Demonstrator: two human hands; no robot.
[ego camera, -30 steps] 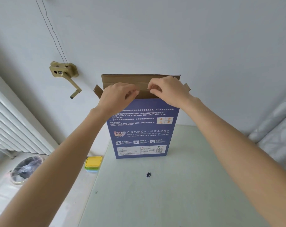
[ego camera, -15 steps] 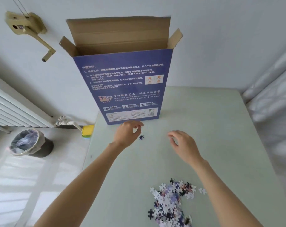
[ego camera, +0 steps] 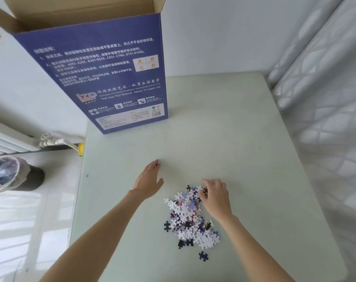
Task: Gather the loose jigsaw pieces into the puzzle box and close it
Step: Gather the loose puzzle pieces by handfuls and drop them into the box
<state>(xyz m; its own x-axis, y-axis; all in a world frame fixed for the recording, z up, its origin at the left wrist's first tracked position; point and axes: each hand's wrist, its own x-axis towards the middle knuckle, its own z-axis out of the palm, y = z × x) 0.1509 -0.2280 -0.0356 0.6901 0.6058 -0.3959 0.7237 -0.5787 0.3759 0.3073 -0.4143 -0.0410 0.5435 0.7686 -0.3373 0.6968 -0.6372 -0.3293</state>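
Head view
Table (ego camera: 244, 139): a pale green top is seen from above, bearing the box and the pieces.
Puzzle box (ego camera: 103, 78): a blue box is stood upright at the far left of the table, its printed face turned toward the camera; the brown top flaps are folded open.
Jigsaw pieces (ego camera: 190, 216): a loose heap of white, purple and dark pieces is spread on the near middle of the table, well apart from the box.
Stray pieces: one dark piece (ego camera: 203, 256) is set just below the heap, another (ego camera: 167, 226) at its left edge.
Left hand (ego camera: 149, 178): it is laid low over the bare table, left of the heap and apart from it; the fingers are stretched forward and close together, the thumb spread aside. A small dark speck shows at the fingertips; whether a piece is held cannot be told.
Right hand (ego camera: 215, 197): it is placed on the top right of the heap, fingers curled down onto the pieces there; whether any are gripped cannot be told.
Bin (ego camera: 12, 176): a lined bin is seen on the floor at the left.
Radiator (ego camera: 8, 139): white ribs and a valve pipe are visible by the wall at the left.
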